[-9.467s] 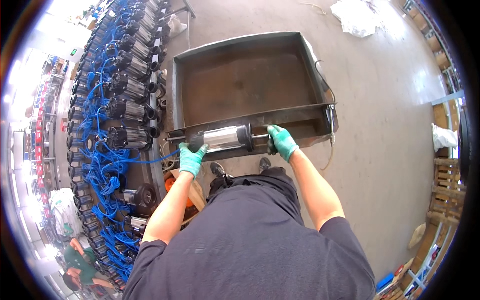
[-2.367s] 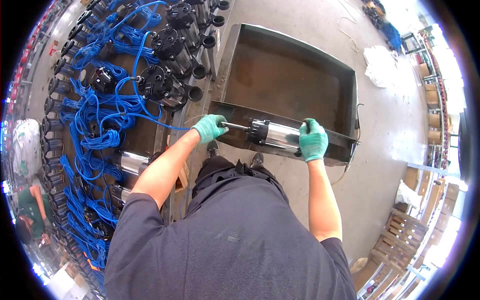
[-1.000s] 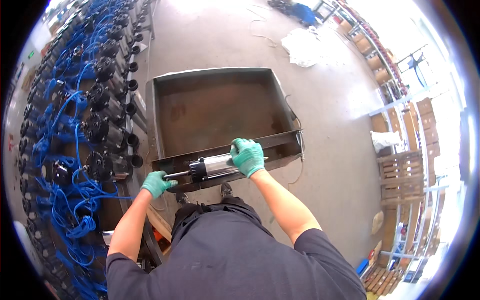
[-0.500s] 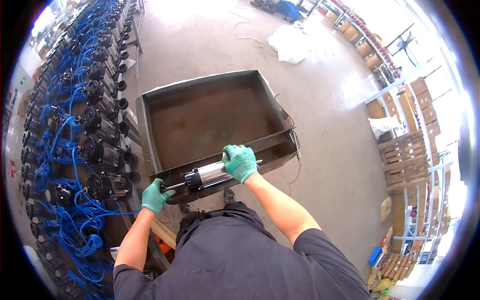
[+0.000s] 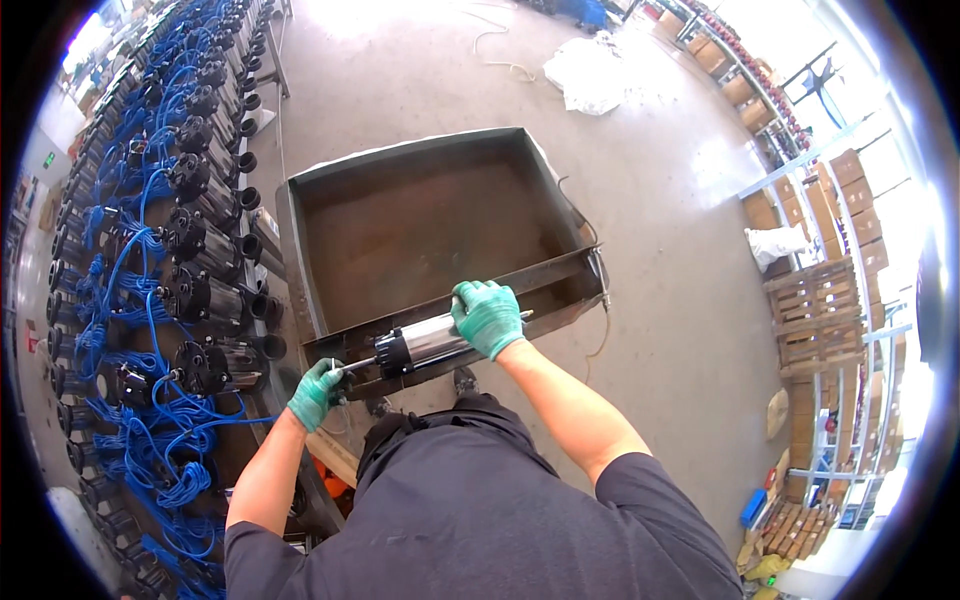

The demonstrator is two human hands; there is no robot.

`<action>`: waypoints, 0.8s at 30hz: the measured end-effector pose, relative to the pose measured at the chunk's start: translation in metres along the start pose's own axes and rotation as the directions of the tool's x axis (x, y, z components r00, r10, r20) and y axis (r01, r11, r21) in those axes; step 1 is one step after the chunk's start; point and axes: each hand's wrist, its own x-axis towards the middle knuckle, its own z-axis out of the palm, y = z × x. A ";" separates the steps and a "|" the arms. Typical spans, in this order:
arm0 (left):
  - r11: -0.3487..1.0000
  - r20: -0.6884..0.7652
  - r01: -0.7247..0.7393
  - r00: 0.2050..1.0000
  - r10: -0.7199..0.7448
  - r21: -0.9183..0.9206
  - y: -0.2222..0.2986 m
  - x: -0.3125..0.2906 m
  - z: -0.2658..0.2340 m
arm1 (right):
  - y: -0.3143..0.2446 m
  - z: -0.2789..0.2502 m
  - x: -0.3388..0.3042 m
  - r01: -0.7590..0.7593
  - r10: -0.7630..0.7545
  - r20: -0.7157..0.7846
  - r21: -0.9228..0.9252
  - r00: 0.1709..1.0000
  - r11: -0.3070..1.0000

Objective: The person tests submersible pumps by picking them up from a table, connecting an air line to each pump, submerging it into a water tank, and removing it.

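Note:
A shiny metal cylinder with a black end collar, looking like a pump motor, lies slightly tilted across the near end of a metal tank. My right hand, in a green glove, is closed over its right part from above. From the collar a thin shaft sticks out to the left. My left hand, gloved too, has its fingers closed at the shaft's tip; a small pale bit shows there, too small to name. Beneath the motor runs a dark metal bar, spanning the tank.
Brownish liquid or a stained bottom shows inside the tank. Left of me, rows of similar motors with coiled blue cables fill a long bench. A hose hangs at the tank's right. Shelves with cartons and wooden pallets stand right.
The view has shifted slightly. My left fingers have changed their position at the shaft's tip, where a pale bit now shows. My right hand keeps its hold on the motor.

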 end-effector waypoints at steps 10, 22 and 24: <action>0.793 0.187 -0.328 0.945 0.270 0.513 0.007 0.014 -0.011 | 0.005 0.000 0.005 0.053 -0.054 -0.084 -0.014 0.995 0.998; 0.336 0.218 -0.236 0.972 0.091 0.912 0.036 0.016 -0.013 | 0.002 0.003 0.007 0.057 -0.056 0.021 -0.028 0.998 0.998; 0.188 0.145 -0.203 0.949 0.281 0.961 0.024 0.003 -0.002 | 0.002 0.003 0.006 0.053 -0.053 0.017 -0.020 0.998 0.998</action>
